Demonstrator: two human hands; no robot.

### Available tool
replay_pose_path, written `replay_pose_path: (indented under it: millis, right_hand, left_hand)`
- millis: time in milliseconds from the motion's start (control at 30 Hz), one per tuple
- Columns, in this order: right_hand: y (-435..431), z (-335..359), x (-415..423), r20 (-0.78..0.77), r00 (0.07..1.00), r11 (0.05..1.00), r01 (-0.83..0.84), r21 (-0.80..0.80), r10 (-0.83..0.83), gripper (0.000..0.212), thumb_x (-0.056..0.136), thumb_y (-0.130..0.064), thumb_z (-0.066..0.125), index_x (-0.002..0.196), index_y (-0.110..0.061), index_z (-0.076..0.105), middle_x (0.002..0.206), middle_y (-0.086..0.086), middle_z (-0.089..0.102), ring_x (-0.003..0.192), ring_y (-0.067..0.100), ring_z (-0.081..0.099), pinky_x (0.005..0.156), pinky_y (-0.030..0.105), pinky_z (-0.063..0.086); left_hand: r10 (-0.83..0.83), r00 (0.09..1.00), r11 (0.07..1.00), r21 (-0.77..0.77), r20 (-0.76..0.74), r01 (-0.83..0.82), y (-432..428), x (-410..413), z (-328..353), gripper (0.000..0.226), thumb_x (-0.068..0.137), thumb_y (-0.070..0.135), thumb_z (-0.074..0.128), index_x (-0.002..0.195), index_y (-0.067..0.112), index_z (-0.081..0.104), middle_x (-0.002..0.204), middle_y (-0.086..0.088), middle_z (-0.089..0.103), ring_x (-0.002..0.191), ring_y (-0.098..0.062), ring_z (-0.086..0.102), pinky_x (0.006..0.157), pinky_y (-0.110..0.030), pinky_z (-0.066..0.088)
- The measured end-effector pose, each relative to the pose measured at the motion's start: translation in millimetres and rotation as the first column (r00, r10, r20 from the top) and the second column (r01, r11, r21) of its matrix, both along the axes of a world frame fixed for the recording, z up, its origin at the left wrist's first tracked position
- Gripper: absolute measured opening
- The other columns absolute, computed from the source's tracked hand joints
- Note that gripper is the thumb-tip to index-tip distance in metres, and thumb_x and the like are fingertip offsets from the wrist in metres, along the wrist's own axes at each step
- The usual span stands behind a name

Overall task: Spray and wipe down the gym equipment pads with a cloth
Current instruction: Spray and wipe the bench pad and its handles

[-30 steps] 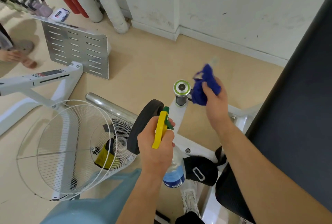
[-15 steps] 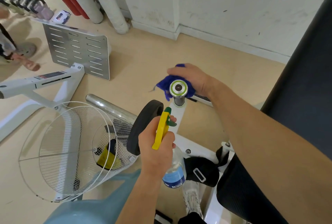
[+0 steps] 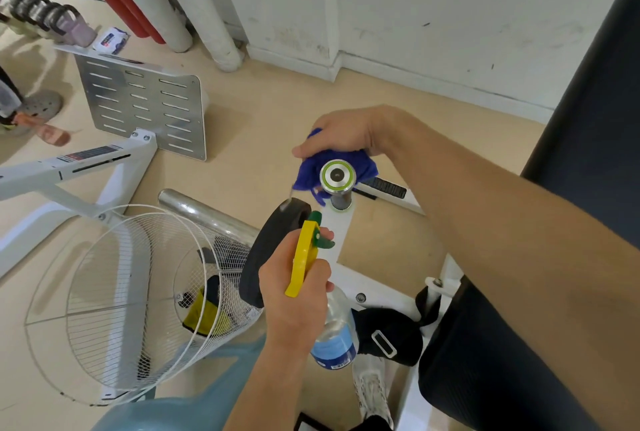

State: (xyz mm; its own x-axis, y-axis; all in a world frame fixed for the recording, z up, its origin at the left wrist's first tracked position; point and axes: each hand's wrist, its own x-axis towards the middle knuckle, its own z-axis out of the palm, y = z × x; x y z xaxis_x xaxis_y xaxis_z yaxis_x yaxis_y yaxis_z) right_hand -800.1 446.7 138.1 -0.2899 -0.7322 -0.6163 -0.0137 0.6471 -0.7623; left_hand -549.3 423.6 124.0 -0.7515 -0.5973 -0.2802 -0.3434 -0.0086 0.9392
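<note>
The blue cloth [image 3: 306, 173] sits just above the middle of the frame, bunched under the right hand [image 3: 346, 136]. Its fingers [image 3: 306, 148] curl over the cloth and press it onto the part of the machine behind the chrome-capped post [image 3: 337, 177]. What lies beneath I cannot tell, since the cloth hides it. That hold looks meant for rubbing round a narrow part. Lower down, the left hand [image 3: 294, 299] is clenched round the neck of the spray bottle [image 3: 334, 337], one finger by the green trigger [image 3: 323, 243]. The nozzle points up the frame toward the cloth and the black roller pad [image 3: 273, 250] just beside it, ready, I'd guess, for a squirt. A big black pad [image 3: 588, 101] fills the right edge. A wire fan guard [image 3: 131, 292] crowds the lower left, close against the roller. With the white frame [image 3: 52, 171] and slotted metal plate [image 3: 145, 105] beyond it, reaching round that side looks awkward.
</note>
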Motion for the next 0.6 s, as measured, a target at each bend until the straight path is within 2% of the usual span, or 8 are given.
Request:
replay_pose_path:
  millis: [67, 233, 333, 400, 433, 500, 533, 600]
  right_hand:
    - [5, 7, -1, 0.091, 0.992, 0.989, 0.095, -0.115, -0.085, 0.038, 0.094, -0.040, 0.064, 0.072, -0.010, 0.065, 0.067, 0.005, 0.069, 0.059, 0.018, 0.062, 0.056, 0.027, 0.052]
    - [27, -42, 29, -0.014, 0.932, 0.926, 0.356, -0.124, -0.361, 0.057, 0.089, -0.052, 0.062, 0.085, 0.004, 0.066, 0.077, 0.010, 0.070, 0.060, 0.015, 0.057, 0.059, 0.027, 0.047]
    - [48, -78, 74, -0.059, 0.654, 0.655, 0.742, -0.142, -0.754, 0.049, 0.092, -0.050, 0.055, 0.071, -0.005, 0.054, 0.060, 0.000, 0.051, 0.057, 0.015, 0.044, 0.062, 0.030, 0.040]
    - [51, -88, 110, -0.119, 0.456, 0.465, 0.883, -0.066, -0.882, 0.038, 0.100, -0.044, 0.046, 0.074, -0.018, 0.058, 0.059, -0.006, 0.056, 0.054, 0.012, 0.051, 0.058, 0.026, 0.043]
    - [51, -86, 126, -0.057, 0.331, 0.332, 0.943, -0.010, -0.942, 0.035, 0.102, -0.043, 0.042, 0.083, -0.023, 0.062, 0.069, -0.005, 0.064, 0.063, 0.012, 0.060, 0.062, 0.026, 0.047]
    - [44, -79, 141, 0.210, -0.044, -0.006, 0.984, 0.180, -0.977, 0.029, 0.102, -0.045, 0.040, 0.097, -0.028, 0.064, 0.092, -0.001, 0.069, 0.085, 0.017, 0.065, 0.077, 0.032, 0.052]
    - [39, -72, 143, 0.290, -0.185, -0.098, 0.952, 0.289, -0.939, 0.026, 0.103, -0.044, 0.041, 0.098, -0.028, 0.061, 0.096, -0.001, 0.066, 0.087, 0.019, 0.063, 0.080, 0.034, 0.051]
    - [28, -55, 138, 0.387, -0.284, -0.122, 0.912, 0.393, -0.877, 0.019, 0.102, -0.039, 0.044, 0.098, -0.023, 0.053, 0.091, 0.001, 0.061, 0.084, 0.021, 0.059, 0.082, 0.039, 0.052]
  left_hand:
    - [0.000, 1.000, 1.000, 0.008, 0.010, 0.000, -1, 2, 0, 0.036, 0.072, 0.005, 0.051, 0.096, 0.012, 0.076, 0.083, -0.010, 0.071, 0.061, -0.017, 0.053, 0.055, -0.030, 0.056]
    - [0.014, 1.000, 1.000, -0.011, 0.015, -0.014, -3, 3, 0, 0.037, 0.072, 0.005, 0.051, 0.097, 0.015, 0.077, 0.081, -0.002, 0.071, 0.062, -0.014, 0.055, 0.054, -0.029, 0.055]
    - [0.030, 1.000, 0.999, -0.026, 0.003, -0.030, -2, 2, 0, 0.039, 0.073, 0.006, 0.051, 0.098, 0.017, 0.078, 0.090, 0.001, 0.075, 0.064, -0.017, 0.057, 0.055, -0.029, 0.055]
    - [0.044, 0.999, 0.998, -0.039, -0.001, -0.044, 0, 1, 0, 0.039, 0.073, 0.006, 0.051, 0.098, 0.020, 0.078, 0.091, -0.001, 0.075, 0.063, -0.015, 0.057, 0.055, -0.028, 0.056]
    - [0.047, 0.999, 0.998, -0.045, -0.005, -0.047, 0, 0, 0, 0.040, 0.073, 0.005, 0.051, 0.097, 0.024, 0.078, 0.090, -0.001, 0.076, 0.062, -0.015, 0.058, 0.054, -0.027, 0.056]
    - [0.054, 0.998, 0.997, -0.055, -0.012, -0.055, 0, -1, 0, 0.042, 0.073, 0.005, 0.051, 0.096, 0.027, 0.077, 0.089, -0.002, 0.076, 0.061, -0.014, 0.058, 0.054, -0.024, 0.055]
    - [0.060, 0.998, 0.996, -0.061, -0.009, -0.061, 0, -1, 1, 0.041, 0.073, 0.005, 0.051, 0.096, 0.026, 0.077, 0.087, -0.004, 0.075, 0.061, -0.015, 0.058, 0.054, -0.023, 0.055]
    - [0.065, 0.998, 0.995, -0.071, -0.008, -0.066, -1, 0, 3, 0.040, 0.072, 0.004, 0.050, 0.098, 0.018, 0.078, 0.080, -0.013, 0.071, 0.059, -0.017, 0.055, 0.053, -0.022, 0.054]
